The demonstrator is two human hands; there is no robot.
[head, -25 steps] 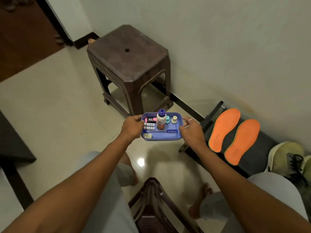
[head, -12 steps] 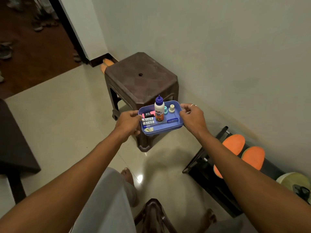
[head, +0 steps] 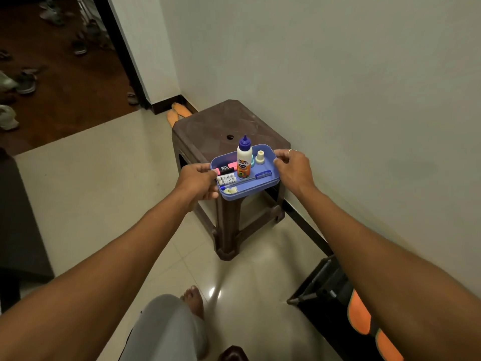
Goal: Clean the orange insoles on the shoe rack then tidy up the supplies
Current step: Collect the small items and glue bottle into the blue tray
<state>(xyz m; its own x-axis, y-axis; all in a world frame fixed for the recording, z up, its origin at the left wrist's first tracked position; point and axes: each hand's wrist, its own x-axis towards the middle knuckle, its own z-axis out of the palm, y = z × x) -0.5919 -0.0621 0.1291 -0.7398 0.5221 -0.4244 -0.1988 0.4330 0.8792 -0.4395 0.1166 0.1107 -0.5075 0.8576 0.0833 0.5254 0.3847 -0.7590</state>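
Observation:
I hold a blue supply tray (head: 263, 184) over the near corner of a dark brown plastic stool (head: 221, 123). My left hand (head: 197, 182) grips its left rim and my right hand (head: 294, 165) grips its right rim. In the tray stand a white glue bottle (head: 244, 160) with a blue cap and a small cream cap (head: 259, 157); a blue pen (head: 250, 178), markers and small bits lie flat. The orange insoles (head: 360, 316) lie on the black shoe rack (head: 322, 285) at the lower right, mostly hidden behind my right arm.
The stool stands against the pale wall. Orange footwear (head: 177, 113) lies on the floor behind it, near a doorway to a dark-floored room with several shoes (head: 26, 82). Dark furniture (head: 18, 230) fills the left edge. My foot (head: 194, 300) rests on the glossy tiles.
The tray has travelled up and away from the shoe rack to above the stool. My view has swung left, so the insoles have slid to the lower right corner.

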